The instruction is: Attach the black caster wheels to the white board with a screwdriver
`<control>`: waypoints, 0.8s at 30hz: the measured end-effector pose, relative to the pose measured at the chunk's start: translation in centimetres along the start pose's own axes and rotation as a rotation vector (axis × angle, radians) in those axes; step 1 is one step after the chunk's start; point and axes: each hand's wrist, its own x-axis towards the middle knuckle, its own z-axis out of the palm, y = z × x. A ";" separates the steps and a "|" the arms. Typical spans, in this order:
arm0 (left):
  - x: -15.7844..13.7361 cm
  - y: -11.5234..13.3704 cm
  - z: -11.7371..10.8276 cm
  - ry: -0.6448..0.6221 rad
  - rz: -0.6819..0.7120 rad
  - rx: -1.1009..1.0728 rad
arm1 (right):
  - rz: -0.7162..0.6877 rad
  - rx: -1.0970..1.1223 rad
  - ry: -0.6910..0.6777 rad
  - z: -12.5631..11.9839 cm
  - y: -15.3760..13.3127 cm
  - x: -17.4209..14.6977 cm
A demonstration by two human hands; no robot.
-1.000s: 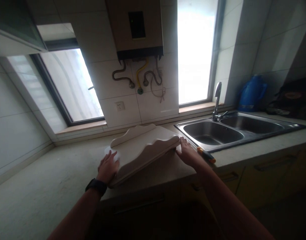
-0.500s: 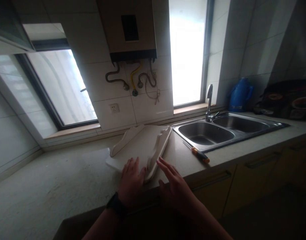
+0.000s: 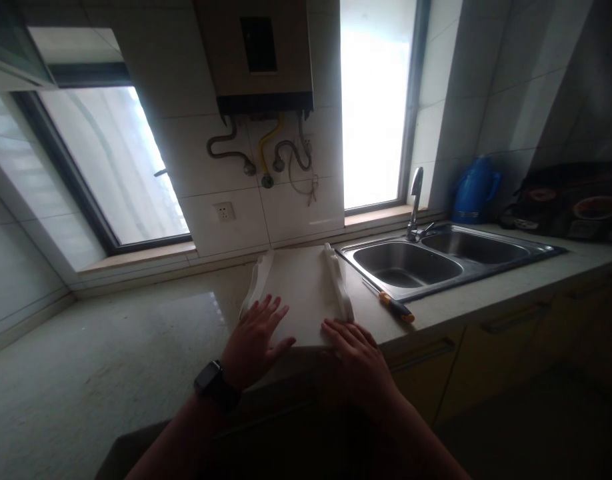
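A white panel with a wavy-edged side piece along its left and right lies on the countertop, its near end at the counter's front edge. My left hand, with a dark watch on the wrist, rests on the panel's near left part, fingers spread. At the near right corner, my right hand lies with its fingers stretched over the edge; its thumb is hard to make out in the shadow. To the right of the panel is a screwdriver with a black and orange handle.
A double-bowl steel sink with a tap is set into the countertop on the right. Behind it stand a blue jug and a dark bag. A water heater with pipes hangs on the wall.
The white panel has turned from a slant to nearly square with the counter's front edge. Both hands have shifted with it, the left spreading its fingers and the right moving onto the corner.
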 end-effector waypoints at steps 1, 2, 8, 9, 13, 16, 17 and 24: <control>-0.1 -0.8 0.2 -0.026 0.026 0.041 | 0.004 -0.001 0.003 -0.2 0.5 0.0; -0.1 -1.4 0.4 -0.047 0.052 0.071 | 0.007 0.000 0.005 -0.4 0.9 0.1; 0.5 -0.8 2.6 -0.003 0.100 0.097 | 0.034 0.007 0.020 -1.0 3.9 0.5; 0.9 -0.4 2.9 0.006 0.095 0.091 | 0.042 0.007 0.018 -1.0 4.5 0.6; 2.7 0.8 4.2 0.028 0.091 0.079 | 0.074 0.004 0.005 -0.7 7.0 1.0; 4.3 1.2 4.9 0.046 0.086 0.082 | 0.098 -0.005 0.005 -0.5 8.6 1.4; 4.8 1.4 5.2 0.052 0.084 0.085 | 0.107 -0.009 0.004 -0.5 9.0 1.6; 8.4 2.5 7.0 0.064 0.074 0.099 | 0.170 -0.023 -0.017 -0.4 12.0 2.5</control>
